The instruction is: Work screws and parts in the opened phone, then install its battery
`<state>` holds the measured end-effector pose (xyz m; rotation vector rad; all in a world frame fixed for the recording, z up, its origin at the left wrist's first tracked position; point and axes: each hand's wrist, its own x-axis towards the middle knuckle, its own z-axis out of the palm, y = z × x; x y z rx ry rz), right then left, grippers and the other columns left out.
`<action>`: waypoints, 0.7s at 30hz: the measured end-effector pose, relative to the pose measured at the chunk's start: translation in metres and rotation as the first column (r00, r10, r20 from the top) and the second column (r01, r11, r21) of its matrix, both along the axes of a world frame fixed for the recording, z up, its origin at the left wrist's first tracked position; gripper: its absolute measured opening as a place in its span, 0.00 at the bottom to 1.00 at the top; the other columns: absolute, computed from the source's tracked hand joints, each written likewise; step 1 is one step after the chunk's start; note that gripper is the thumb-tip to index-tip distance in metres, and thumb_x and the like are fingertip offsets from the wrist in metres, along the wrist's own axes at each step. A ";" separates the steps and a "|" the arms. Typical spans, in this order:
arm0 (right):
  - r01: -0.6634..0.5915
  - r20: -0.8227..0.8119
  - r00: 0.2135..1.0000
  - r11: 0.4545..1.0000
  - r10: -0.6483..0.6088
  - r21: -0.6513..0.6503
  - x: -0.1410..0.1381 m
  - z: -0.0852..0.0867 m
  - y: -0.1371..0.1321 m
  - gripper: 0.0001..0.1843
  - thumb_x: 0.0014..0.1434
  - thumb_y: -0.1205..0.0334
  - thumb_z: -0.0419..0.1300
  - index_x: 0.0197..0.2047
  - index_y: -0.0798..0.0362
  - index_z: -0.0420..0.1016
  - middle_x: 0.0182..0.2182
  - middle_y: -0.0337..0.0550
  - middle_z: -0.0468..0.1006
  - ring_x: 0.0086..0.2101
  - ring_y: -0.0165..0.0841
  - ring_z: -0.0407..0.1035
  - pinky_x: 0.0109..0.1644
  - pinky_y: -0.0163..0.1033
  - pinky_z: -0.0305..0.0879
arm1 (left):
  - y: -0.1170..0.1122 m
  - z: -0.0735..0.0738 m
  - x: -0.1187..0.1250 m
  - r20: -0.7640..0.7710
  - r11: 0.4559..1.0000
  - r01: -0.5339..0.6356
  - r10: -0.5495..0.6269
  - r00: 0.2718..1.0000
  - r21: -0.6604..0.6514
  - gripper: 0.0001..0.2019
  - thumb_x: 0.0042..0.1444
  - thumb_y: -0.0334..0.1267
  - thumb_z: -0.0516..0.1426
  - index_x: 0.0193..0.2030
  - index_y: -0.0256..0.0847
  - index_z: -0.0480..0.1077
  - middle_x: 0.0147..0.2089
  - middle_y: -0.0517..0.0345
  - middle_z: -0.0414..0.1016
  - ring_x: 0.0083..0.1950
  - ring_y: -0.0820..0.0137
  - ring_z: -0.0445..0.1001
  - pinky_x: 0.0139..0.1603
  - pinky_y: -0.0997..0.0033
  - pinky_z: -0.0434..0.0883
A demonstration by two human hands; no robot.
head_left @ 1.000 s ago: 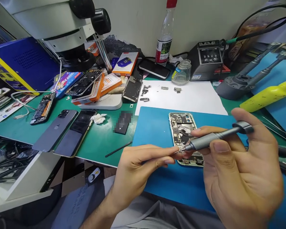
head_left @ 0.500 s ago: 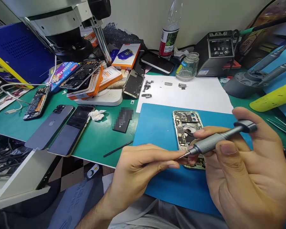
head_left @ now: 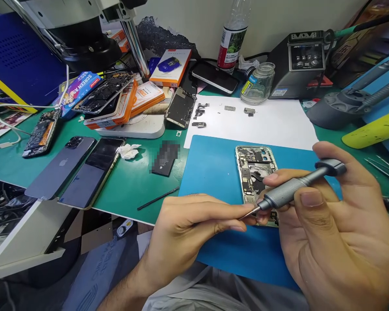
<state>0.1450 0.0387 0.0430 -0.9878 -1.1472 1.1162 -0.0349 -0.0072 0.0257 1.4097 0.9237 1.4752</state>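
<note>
My right hand (head_left: 337,233) is closed around a grey precision screwdriver (head_left: 287,193), its fingers on the knurled grip and one finger behind the end cap. The thin bit points down-left and reaches the fingertips of my left hand (head_left: 191,224). There, thumb and fingers are pinched together; anything small between them is hidden. Behind both hands, an opened phone (head_left: 249,172) with bare circuitry lies on the blue mat (head_left: 207,168). My right hand hides part of its lower half.
Small metal parts (head_left: 230,108) lie on white paper (head_left: 278,125). A black battery (head_left: 165,159) and a thin black stick (head_left: 157,198) are left of the mat. Two phones (head_left: 63,166), a microscope (head_left: 87,47), a glass jar (head_left: 259,84) and a screwdriver stand (head_left: 337,108) surround the work area.
The view has shifted slightly, so the bench things sit a little higher and the left-side items further left. Both hands keep nearly the same pose, the bit still at the left fingertips.
</note>
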 end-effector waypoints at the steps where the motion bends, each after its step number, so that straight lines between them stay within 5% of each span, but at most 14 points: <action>1: 0.002 0.001 1.000 1.000 -0.002 -0.002 0.000 0.000 0.000 0.25 0.71 0.50 0.73 0.68 0.31 0.78 0.43 0.43 0.85 0.36 0.33 0.80 0.34 0.33 0.85 | 0.000 0.000 0.000 -0.002 1.000 0.001 -0.001 1.000 0.000 0.14 0.71 0.28 0.68 0.61 0.39 0.87 0.49 0.49 0.93 0.49 0.61 0.92 0.52 0.69 0.86; 21: -0.017 0.004 1.000 0.998 0.017 -0.056 0.002 -0.002 -0.001 0.24 0.72 0.48 0.71 0.69 0.29 0.78 0.44 0.43 0.83 0.31 0.32 0.76 0.31 0.35 0.82 | 0.000 0.001 0.000 -0.039 0.999 -0.001 0.003 0.999 0.034 0.15 0.70 0.28 0.69 0.61 0.38 0.87 0.49 0.49 0.93 0.48 0.63 0.92 0.52 0.71 0.85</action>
